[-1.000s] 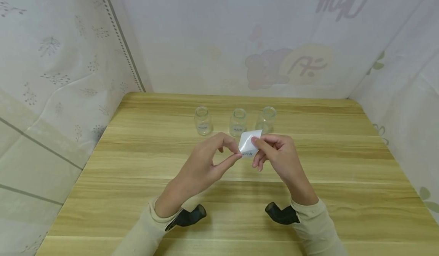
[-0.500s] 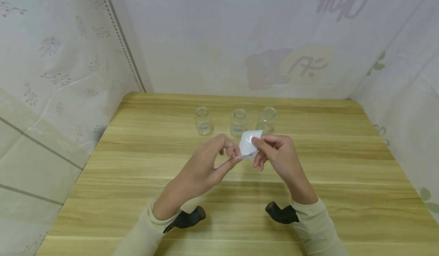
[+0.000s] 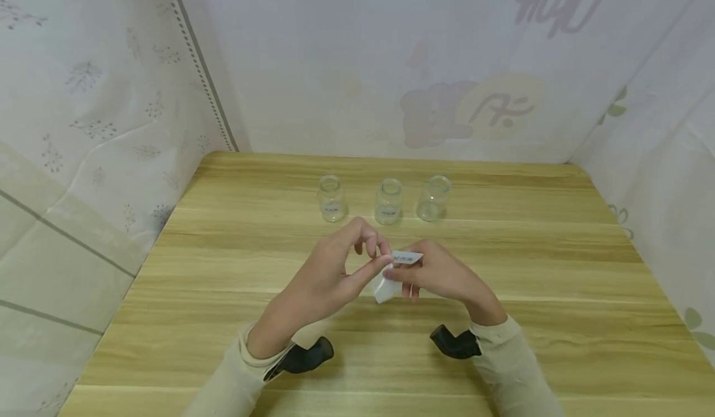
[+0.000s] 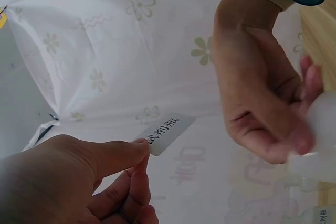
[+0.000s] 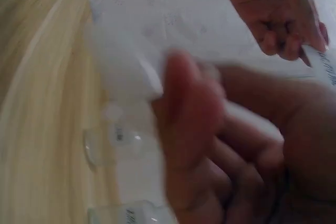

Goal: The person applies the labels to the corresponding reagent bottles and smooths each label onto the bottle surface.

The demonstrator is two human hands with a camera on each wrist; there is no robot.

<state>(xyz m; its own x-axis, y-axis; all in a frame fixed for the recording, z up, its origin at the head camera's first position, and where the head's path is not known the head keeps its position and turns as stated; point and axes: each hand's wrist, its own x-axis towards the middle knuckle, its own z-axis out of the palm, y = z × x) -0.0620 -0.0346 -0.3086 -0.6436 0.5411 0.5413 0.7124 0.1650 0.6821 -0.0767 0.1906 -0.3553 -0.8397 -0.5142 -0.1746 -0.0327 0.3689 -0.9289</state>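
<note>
Between thumb and forefinger, my left hand (image 3: 329,271) pinches one end of a small white label (image 4: 170,134) printed with dark characters. The label is apart from the white backing paper (image 3: 385,290), which my right hand (image 3: 447,271) pinches just beside it. In the right wrist view the backing paper (image 5: 123,66) is blurred. Behind the hands, three clear glass jars stand upright in a row: a left jar (image 3: 332,198), a middle jar (image 3: 388,201) and a right jar (image 3: 434,198). The left and middle jars bear similar labels; none shows on the right one.
The jars stand on a wood-grain table (image 3: 223,243), toward its back edge. Patterned white cloth (image 3: 313,63) hangs behind the table and on both sides. A black wrist mount (image 3: 307,355) sticks out from each beige sleeve.
The label has come off the backing paper and stays in my left hand. My right hand has turned and moved down and left with the paper, uncovering the right jar.
</note>
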